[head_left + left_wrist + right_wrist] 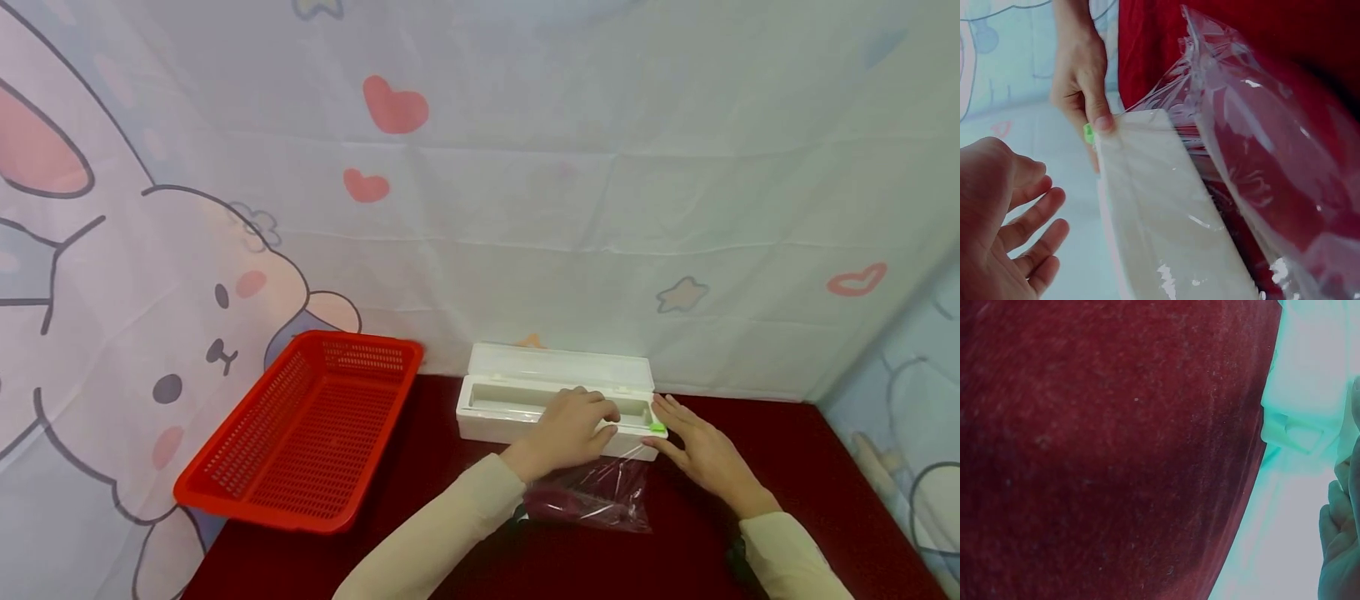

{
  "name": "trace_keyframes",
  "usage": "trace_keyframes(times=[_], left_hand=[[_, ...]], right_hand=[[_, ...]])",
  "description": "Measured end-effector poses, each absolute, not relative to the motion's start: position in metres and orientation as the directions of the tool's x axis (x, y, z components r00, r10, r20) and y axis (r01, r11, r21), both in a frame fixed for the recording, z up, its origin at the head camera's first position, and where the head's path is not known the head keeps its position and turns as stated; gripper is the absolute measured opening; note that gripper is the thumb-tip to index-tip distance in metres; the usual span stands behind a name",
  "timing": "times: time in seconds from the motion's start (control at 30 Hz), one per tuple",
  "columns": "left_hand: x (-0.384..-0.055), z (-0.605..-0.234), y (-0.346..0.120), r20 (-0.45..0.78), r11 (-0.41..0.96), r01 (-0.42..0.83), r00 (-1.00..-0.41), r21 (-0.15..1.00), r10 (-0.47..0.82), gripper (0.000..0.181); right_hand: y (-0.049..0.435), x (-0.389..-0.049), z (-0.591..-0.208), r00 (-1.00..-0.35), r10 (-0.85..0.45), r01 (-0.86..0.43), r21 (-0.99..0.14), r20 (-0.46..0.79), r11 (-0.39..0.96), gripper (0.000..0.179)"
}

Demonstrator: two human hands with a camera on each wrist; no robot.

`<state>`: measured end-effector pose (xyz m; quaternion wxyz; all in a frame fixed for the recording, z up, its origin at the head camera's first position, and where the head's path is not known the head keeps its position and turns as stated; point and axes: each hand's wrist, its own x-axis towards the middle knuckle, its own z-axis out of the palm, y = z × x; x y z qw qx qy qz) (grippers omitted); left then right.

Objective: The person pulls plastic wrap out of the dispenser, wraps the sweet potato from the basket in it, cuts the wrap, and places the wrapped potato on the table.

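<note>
A long white cling film dispenser lies on the table with its lid raised. A small green slider sits at the dispenser's right end. Clear cling film hangs over the front and spreads, wrinkled, onto the table; the left wrist view shows it bunched near that end. My left hand hovers over the dispenser's middle, fingers loosely bent and holding nothing. My right hand grips the right end, its thumb on the front corner beside the slider. In the right wrist view, part of a hand shows at the edge.
A red perforated plastic basket stands at the left of the dark red table. Behind the dispenser hangs a pale cloth printed with hearts and a cartoon rabbit.
</note>
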<state>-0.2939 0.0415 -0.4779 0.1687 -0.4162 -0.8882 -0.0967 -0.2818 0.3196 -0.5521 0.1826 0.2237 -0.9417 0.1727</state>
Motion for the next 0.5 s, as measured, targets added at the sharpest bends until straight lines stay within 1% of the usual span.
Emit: trace_keyframes(times=[0.37,0.5], left_hand=[[-0.303,-0.491,0.067,0.387,0.637,0.770,-0.578,-0.035,0.719,0.024],[-0.302,-0.493,0.080,0.387,0.637,0.771,-0.582,-0.018,0.715,0.025]], right_hand=[[0.315,-0.284,-0.549,-0.841,-0.361,-0.482,-0.256,0.403,0.838,0.069],[0.319,-0.281,-0.551,-0.846,-0.360,-0.480,-0.269,0.393,0.835,0.069]])
